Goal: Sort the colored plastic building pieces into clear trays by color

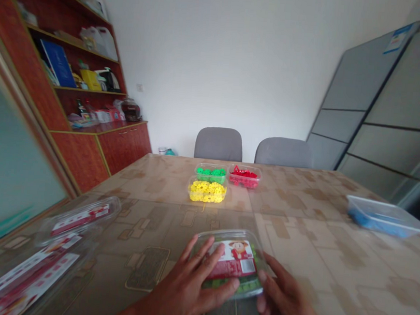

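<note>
Right in front of me on the table lies a clear plastic container (231, 275) with green pieces inside and a red and white label on its lid. Spread over the left part of that lid is my left hand (193, 282), its fingers stretched out. At the container's right edge is my right hand (283, 292), fingers curled, with the thumb and fingertips gripping the rim. Beyond it stand three open clear tubs: one of yellow flower-shaped pieces (207, 191), one of green pieces (211, 172), one of red pieces (244, 175).
Several clear lids with red and white labels (81, 219) lie at the left. A clear box with blue contents (383, 217) is at the right. Two grey chairs (219, 143) stand behind the table (298, 232). A wooden cabinet (123, 146) is at the back left.
</note>
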Action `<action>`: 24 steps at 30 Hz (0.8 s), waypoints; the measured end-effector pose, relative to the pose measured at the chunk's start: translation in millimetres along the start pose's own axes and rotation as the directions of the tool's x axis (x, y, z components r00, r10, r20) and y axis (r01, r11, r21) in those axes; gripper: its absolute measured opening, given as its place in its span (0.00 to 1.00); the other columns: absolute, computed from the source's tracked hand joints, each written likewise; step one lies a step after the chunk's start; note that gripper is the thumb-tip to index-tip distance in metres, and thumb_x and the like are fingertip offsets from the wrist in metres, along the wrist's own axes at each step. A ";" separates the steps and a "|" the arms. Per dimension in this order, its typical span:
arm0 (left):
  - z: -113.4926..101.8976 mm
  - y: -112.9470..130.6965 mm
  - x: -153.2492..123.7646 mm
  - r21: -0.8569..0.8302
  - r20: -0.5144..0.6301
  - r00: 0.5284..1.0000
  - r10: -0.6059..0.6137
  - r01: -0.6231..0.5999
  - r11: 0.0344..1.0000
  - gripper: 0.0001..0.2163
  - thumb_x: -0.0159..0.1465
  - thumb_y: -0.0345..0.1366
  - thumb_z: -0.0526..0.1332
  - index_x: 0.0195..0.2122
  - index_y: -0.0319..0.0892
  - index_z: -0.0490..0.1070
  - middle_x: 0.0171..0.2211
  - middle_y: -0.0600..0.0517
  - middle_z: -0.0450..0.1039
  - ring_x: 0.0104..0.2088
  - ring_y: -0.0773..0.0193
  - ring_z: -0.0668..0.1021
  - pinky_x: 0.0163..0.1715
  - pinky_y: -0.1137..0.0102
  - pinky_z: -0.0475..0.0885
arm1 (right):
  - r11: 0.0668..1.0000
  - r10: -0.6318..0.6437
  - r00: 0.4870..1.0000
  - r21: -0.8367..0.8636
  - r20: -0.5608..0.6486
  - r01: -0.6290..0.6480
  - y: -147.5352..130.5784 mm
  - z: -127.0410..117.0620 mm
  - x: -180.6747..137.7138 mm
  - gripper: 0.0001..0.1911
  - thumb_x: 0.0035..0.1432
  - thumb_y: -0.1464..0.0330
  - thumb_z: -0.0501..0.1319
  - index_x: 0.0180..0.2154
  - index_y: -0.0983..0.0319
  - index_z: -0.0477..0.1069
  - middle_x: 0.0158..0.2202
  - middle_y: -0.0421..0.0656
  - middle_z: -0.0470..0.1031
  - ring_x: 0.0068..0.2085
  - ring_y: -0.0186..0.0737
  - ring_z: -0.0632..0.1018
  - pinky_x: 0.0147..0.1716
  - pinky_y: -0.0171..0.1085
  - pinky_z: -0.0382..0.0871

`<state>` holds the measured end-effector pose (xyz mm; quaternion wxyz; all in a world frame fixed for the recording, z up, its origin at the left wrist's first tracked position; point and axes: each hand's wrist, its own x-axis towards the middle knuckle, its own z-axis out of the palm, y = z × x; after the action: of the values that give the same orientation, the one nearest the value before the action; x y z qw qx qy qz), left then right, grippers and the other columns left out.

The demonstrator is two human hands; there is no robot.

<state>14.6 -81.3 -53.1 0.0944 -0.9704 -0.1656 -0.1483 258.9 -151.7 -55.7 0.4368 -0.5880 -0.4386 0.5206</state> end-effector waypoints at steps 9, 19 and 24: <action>0.3 0.0 2.6 -0.070 -0.007 0.999 -0.047 0.046 0.996 0.27 0.63 0.34 0.63 0.62 0.53 0.56 0.67 0.44 0.48 0.66 0.41 0.50 0.58 0.36 0.48 | 0.999 -0.028 0.999 -0.034 0.024 0.029 6.8 -1.4 5.3 0.50 0.53 0.39 0.53 0.64 0.67 0.48 0.19 0.38 0.74 0.19 0.41 0.79 0.15 0.31 0.61; -1.2 -6.2 6.1 -0.162 0.017 1.000 -0.017 0.019 0.987 0.24 0.67 0.44 0.57 0.63 0.55 0.55 0.66 0.50 0.54 0.66 0.45 0.52 0.60 0.38 0.47 | 0.515 -0.566 0.824 -0.775 0.014 0.367 -36.1 -23.2 9.0 0.31 0.62 0.51 0.51 0.59 0.62 0.64 0.52 0.55 0.72 0.51 0.54 0.75 0.50 0.50 0.71; 3.4 -10.1 3.1 -0.276 -0.126 0.972 -0.199 0.158 0.948 0.23 0.72 0.47 0.46 0.66 0.48 0.48 0.67 0.46 0.51 0.67 0.53 0.52 0.62 0.50 0.53 | 0.292 -0.485 0.777 -0.763 0.402 0.577 -45.9 -11.2 22.9 0.33 0.64 0.54 0.53 0.64 0.65 0.56 0.66 0.56 0.55 0.65 0.55 0.57 0.61 0.53 0.56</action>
<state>14.7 -70.2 -54.0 -0.0371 -0.9411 -0.2239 -0.2508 268.9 -119.3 -15.6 0.2119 -0.5184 -0.8242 0.0837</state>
